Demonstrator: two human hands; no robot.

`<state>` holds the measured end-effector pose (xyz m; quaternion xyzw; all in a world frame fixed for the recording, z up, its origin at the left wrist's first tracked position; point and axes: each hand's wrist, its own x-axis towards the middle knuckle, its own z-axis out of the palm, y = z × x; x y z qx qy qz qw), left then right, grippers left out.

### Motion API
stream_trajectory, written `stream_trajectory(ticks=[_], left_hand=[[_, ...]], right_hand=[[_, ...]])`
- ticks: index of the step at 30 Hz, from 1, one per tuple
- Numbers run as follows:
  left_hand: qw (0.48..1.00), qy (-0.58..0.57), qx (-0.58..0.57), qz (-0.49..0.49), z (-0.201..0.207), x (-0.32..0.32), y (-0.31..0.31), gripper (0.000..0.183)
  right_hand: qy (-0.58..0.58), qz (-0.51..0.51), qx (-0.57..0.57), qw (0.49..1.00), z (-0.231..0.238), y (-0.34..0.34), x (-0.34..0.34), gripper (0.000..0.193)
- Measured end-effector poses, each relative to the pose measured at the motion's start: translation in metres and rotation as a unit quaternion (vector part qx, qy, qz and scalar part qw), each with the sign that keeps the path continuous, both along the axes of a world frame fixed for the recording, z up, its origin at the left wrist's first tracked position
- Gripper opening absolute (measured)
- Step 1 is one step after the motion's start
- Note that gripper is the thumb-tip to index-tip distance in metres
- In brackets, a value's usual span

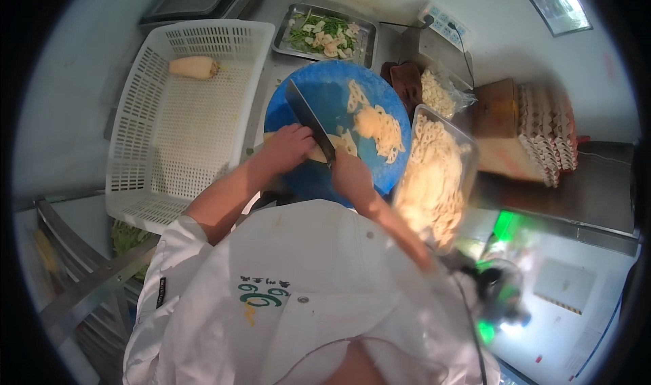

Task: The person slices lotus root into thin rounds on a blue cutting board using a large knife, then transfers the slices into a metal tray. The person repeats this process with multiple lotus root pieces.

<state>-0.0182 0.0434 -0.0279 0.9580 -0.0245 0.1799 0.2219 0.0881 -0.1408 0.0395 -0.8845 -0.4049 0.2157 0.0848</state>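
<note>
White jacket [298, 273] nearest, right grip [351, 176] clenches knife [309, 118], left grip [290, 146], curled, holds lotus root [317, 154].

a head-worn fisheye looks down from nearby.

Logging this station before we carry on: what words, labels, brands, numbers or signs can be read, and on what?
Printing is located here, not copied out.
White garment: small dark characters above a green-and-yellow emblem.
Black sleeve tag: too small to read.
Power strip: any marks too small to read.
Knife: no lettering I can make out.
</note>
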Motion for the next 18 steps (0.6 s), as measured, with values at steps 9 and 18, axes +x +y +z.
stream_trajectory(ticks=[9, 18], left_hand=[[0.997, 0.069, 0.013, 0.013, 0.002, 0.017, -0.016, 0.035], [0.998, 0.012, 0.040, -0.035, -0.001, 0.031, -0.019, 0.018]], right_hand=[[-0.038, -0.042, 0.004, 0.998, 0.002, -0.058, 0.041, 0.025], [0.026, -0.046, -0.029, 0.998, 0.010, -0.062, 0.034, 0.018]])
